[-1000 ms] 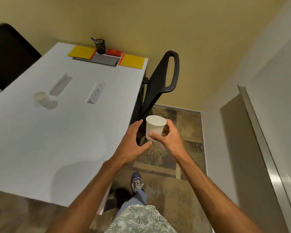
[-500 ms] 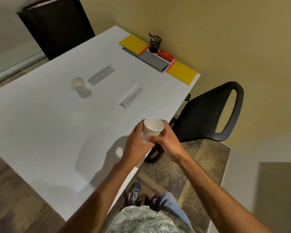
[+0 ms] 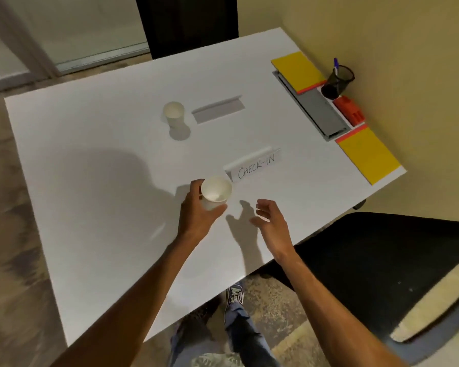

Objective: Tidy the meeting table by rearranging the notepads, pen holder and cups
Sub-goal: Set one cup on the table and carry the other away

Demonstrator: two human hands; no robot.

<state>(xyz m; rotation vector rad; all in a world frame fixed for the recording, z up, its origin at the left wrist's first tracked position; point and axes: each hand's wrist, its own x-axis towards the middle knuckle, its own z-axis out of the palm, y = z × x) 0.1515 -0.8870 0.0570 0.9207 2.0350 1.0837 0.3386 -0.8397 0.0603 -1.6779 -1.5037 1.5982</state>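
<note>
A white paper cup (image 3: 215, 193) is gripped upright by the left hand (image 3: 196, 211), fingers wrapped round its side, over the white table (image 3: 90, 181). The right hand (image 3: 269, 218) is held just beside it, spread, w/ nothing in it. A "CHECK-IN" sign (image 3: 255, 166) is seen just beyond the cup; a 2nd cup (image 3: 174, 116) is stood farther off.
</note>
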